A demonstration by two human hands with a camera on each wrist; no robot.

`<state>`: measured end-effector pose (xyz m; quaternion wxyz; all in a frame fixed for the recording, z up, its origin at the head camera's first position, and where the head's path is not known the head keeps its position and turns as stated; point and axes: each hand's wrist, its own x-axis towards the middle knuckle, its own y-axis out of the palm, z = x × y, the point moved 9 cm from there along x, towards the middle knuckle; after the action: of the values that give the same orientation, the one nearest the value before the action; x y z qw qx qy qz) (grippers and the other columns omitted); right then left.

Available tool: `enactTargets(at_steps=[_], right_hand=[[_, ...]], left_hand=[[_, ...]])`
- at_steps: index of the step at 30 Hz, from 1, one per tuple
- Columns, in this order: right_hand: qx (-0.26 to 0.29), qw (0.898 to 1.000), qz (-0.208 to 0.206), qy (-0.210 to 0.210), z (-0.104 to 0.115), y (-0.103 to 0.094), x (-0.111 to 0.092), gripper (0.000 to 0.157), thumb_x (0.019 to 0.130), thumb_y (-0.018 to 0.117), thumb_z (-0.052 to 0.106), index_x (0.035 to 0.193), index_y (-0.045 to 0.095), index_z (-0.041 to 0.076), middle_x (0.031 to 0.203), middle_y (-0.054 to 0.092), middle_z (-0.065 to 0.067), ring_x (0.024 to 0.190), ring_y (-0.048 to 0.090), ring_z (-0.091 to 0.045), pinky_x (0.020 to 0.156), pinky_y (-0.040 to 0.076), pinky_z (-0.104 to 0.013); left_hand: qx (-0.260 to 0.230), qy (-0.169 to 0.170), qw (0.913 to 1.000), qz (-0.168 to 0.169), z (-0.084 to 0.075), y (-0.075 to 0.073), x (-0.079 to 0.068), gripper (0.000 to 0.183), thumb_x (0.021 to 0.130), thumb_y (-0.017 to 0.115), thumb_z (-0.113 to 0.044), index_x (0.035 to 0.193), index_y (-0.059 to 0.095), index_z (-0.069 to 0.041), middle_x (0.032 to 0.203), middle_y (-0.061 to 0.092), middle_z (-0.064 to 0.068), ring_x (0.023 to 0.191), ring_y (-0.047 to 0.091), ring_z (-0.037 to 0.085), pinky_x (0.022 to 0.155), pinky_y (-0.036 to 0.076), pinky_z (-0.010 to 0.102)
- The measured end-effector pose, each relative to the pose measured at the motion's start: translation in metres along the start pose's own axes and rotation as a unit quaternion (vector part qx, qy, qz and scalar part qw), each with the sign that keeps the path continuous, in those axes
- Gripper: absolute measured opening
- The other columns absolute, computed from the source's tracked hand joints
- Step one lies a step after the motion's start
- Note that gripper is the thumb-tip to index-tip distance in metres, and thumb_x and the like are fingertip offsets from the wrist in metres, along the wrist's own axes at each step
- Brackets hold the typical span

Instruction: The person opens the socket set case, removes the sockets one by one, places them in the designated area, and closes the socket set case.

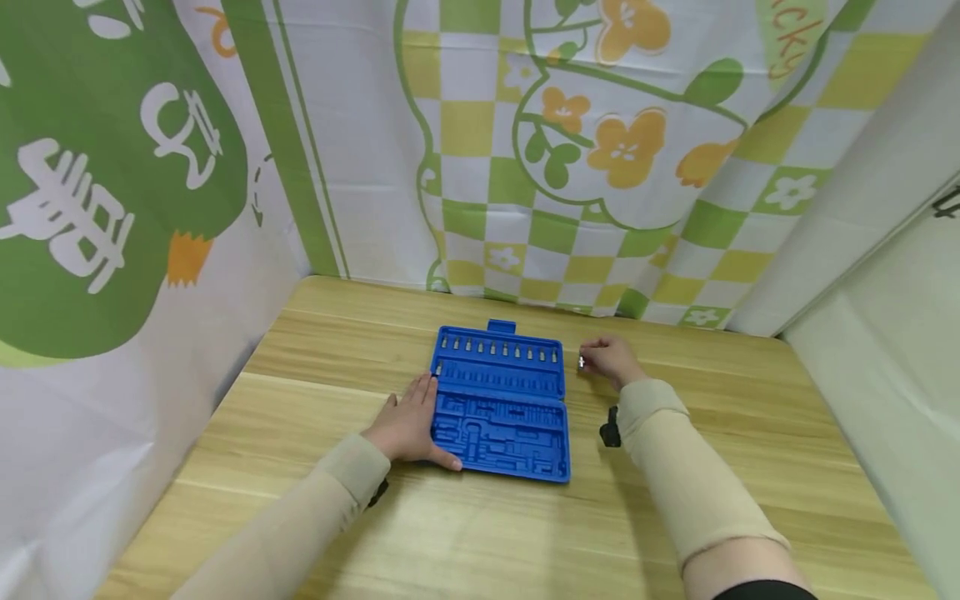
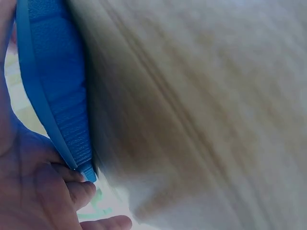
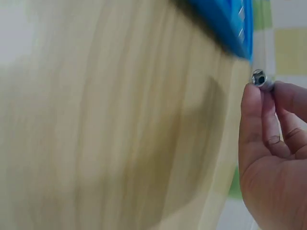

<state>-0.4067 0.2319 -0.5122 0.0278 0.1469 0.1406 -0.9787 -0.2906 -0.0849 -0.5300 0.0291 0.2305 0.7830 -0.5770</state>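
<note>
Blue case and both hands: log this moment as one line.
left hand: touching case edge | right hand: pinching metal socket | case: open

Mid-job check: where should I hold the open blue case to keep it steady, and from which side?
Probably the left edge of the blue case, coming from the left. It lies flat, opened about a crosswise hinge, so a hand spanning that edge near the hinge should steady both halves. The left hand lies along that edge; the right hand pinches a small metal socket.

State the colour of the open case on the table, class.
Blue; the open case shows best in the head view.
</note>
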Motion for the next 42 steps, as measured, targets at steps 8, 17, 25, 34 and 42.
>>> enactTargets(at_steps=[8,17,25,34,42], right_hand=[[-0.133,0.991,-0.014,-0.001,-0.013,-0.012,-0.002,0.023,0.101,0.057,-0.001,0.113,0.062,-0.02,0.085,0.066,-0.009,0.069,0.06,-0.007,0.065,0.056,-0.023],[-0.272,0.962,-0.029,-0.008,-0.008,-0.007,-0.004,0.02,0.1,0.06,0.007,0.105,0.069,-0.01,0.087,0.07,-0.013,0.075,0.064,-0.019,0.071,0.053,-0.031],[-0.34,0.939,-0.045,-0.024,0.0,-0.003,-0.005,0.017,0.098,0.062,0.01,0.099,0.07,-0.006,0.084,0.07,-0.013,0.08,0.064,-0.029,0.074,0.052,-0.038],[-0.345,0.937,-0.047,-0.021,0.001,-0.002,-0.007,0.019,0.096,0.06,0.012,0.093,0.07,-0.003,0.083,0.068,-0.012,0.079,0.06,-0.027,0.072,0.049,-0.037],[-0.312,0.949,-0.05,0.009,-0.004,-0.006,-0.009,0.025,0.096,0.054,0.015,0.1,0.069,-0.005,0.092,0.07,-0.016,0.085,0.062,-0.028,0.076,0.05,-0.038]], left_hand=[[0.002,0.007,1.0,-0.003,0.006,0.005,0.005,0.15,0.063,0.083,-0.079,0.164,0.007,0.003,0.171,0.002,0.02,0.157,0.003,0.035,0.122,0.014,0.062],[0.01,0.014,0.9999,0.002,0.004,0.003,0.003,0.149,0.065,0.08,-0.08,0.164,0.005,0.002,0.171,0.0,0.019,0.157,0.003,0.034,0.122,0.014,0.062],[0.004,0.014,0.9999,0.001,0.005,0.001,0.001,0.149,0.065,0.081,-0.079,0.164,0.005,0.002,0.171,0.0,0.019,0.157,0.003,0.034,0.122,0.014,0.062],[-0.001,0.015,0.9999,0.003,0.004,0.0,0.0,0.148,0.066,0.081,-0.078,0.164,0.005,0.003,0.171,0.0,0.02,0.157,0.003,0.035,0.122,0.014,0.062],[-0.003,0.015,0.9999,0.004,0.005,0.001,0.0,0.148,0.066,0.081,-0.078,0.164,0.004,0.003,0.171,-0.001,0.019,0.157,0.002,0.034,0.122,0.013,0.063]])
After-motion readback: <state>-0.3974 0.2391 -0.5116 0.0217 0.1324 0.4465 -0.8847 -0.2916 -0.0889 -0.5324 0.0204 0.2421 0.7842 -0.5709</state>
